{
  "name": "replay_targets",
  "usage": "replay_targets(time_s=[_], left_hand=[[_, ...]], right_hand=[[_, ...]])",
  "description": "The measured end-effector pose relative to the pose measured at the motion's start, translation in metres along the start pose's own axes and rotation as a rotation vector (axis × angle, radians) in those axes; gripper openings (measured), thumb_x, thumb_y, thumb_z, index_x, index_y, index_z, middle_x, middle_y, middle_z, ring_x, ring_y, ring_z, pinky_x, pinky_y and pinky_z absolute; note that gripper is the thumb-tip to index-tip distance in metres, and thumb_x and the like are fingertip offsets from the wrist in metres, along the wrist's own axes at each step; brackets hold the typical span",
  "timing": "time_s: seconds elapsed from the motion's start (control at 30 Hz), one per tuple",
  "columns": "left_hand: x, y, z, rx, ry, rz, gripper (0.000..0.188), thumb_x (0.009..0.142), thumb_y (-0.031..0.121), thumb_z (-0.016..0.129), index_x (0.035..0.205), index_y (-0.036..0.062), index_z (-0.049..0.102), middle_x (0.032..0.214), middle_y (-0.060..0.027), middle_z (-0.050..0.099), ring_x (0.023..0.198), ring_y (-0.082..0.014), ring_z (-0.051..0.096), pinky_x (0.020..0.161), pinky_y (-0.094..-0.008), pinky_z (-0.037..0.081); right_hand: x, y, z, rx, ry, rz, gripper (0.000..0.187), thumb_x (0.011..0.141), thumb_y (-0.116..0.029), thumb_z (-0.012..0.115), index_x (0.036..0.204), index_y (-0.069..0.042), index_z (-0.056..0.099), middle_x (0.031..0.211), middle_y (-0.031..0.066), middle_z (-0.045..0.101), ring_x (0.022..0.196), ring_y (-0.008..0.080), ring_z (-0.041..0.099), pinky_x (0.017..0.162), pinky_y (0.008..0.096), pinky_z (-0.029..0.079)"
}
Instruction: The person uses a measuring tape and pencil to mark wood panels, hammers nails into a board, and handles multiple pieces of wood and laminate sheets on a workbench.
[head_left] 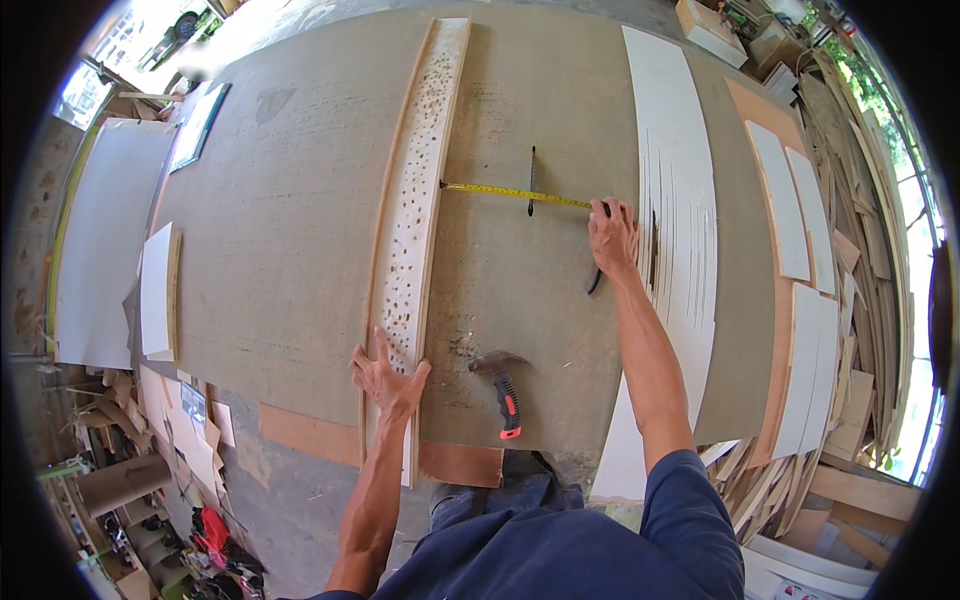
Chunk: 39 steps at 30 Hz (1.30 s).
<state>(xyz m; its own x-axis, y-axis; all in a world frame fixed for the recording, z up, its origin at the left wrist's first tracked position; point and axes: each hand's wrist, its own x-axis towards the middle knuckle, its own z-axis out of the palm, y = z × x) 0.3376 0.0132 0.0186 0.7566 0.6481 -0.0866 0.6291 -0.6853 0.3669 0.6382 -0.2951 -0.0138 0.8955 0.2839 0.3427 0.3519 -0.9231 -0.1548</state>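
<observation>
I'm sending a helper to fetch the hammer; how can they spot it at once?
On the broad grey-brown worktop, find the long brown-speckled white board that the left hand touches. Just right of that hand lies the hammer, its dark head pointing away from the person. Unlike the thin yellow tape measure farther up, it has a thick black handle with red-orange parts.

Markings noted; none legible.
Yellow tape measure (515, 191): fine dark graduations along the blade, figures too small to read. Desk (545, 300): rows of faint dark marks across the surface; cannot tell whether lettering. White piece (785, 585) at lower right rim: small red and dark print, too small to make out.
</observation>
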Motion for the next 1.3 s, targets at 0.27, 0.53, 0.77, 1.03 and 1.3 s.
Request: replay_targets(time_s=[0.27, 0.53, 0.77, 1.03, 1.3], left_hand=[[-0.003, -0.006, 0.009, 0.007, 0.056, 0.083, 0.100, 0.055, 0.037, 0.082, 0.145, 0.0159, 0.043, 0.133, -0.0290, 0.033, 0.124, -0.0455, 0.031, 0.102, -0.0570, 0.027], [0.001, 0.001, -0.001, -0.050, 0.033, 0.039, 0.101, 0.057, 0.033, 0.082, 0.146, 0.0117, 0.040, 0.137, -0.0277, 0.033, 0.128, -0.0434, 0.029, 0.106, -0.0545, 0.025], [0.003, 0.001, -0.005, -0.053, 0.053, 0.073, 0.107, 0.054, 0.032, 0.083, 0.147, 0.0111, 0.035, 0.135, -0.0273, 0.037, 0.128, -0.0419, 0.032, 0.107, -0.0529, 0.027], [0.013, 0.005, -0.013, -0.065, -0.016, 0.082, 0.110, 0.052, 0.034, 0.084, 0.148, 0.0094, 0.034, 0.133, -0.0278, 0.037, 0.126, -0.0418, 0.033, 0.104, -0.0531, 0.029], [0.021, 0.002, -0.015, 0.007, -0.100, 0.052, 0.115, 0.051, 0.034, 0.085, 0.149, 0.0097, 0.032, 0.133, -0.0238, 0.035, 0.126, -0.0407, 0.032, 0.106, -0.0524, 0.029]], right_hand=[[0.002, 0.004, 0.002, 0.033, -0.013, 0.025, 0.026, 0.090, -0.017, 0.057, 0.116, -0.013, 0.060, 0.121, 0.0075, 0.053, 0.116, 0.0298, 0.045, 0.085, 0.0518, 0.044], [0.002, 0.007, -0.001, 0.040, -0.041, 0.002, 0.027, 0.090, -0.016, 0.057, 0.117, -0.012, 0.060, 0.123, 0.0068, 0.054, 0.116, 0.0300, 0.046, 0.084, 0.0509, 0.045], [0.006, 0.011, 0.000, 0.059, -0.030, -0.043, 0.026, 0.090, -0.016, 0.057, 0.116, -0.012, 0.060, 0.122, 0.0064, 0.054, 0.116, 0.0294, 0.047, 0.083, 0.0503, 0.046], [0.006, 0.014, 0.002, 0.086, -0.032, -0.065, 0.025, 0.090, -0.017, 0.057, 0.115, -0.011, 0.061, 0.121, 0.0057, 0.055, 0.114, 0.0289, 0.048, 0.081, 0.0494, 0.046], [0.005, 0.009, -0.002, 0.062, -0.036, -0.055, 0.026, 0.090, -0.017, 0.057, 0.115, -0.010, 0.061, 0.120, 0.0067, 0.055, 0.114, 0.0289, 0.048, 0.081, 0.0483, 0.045]])
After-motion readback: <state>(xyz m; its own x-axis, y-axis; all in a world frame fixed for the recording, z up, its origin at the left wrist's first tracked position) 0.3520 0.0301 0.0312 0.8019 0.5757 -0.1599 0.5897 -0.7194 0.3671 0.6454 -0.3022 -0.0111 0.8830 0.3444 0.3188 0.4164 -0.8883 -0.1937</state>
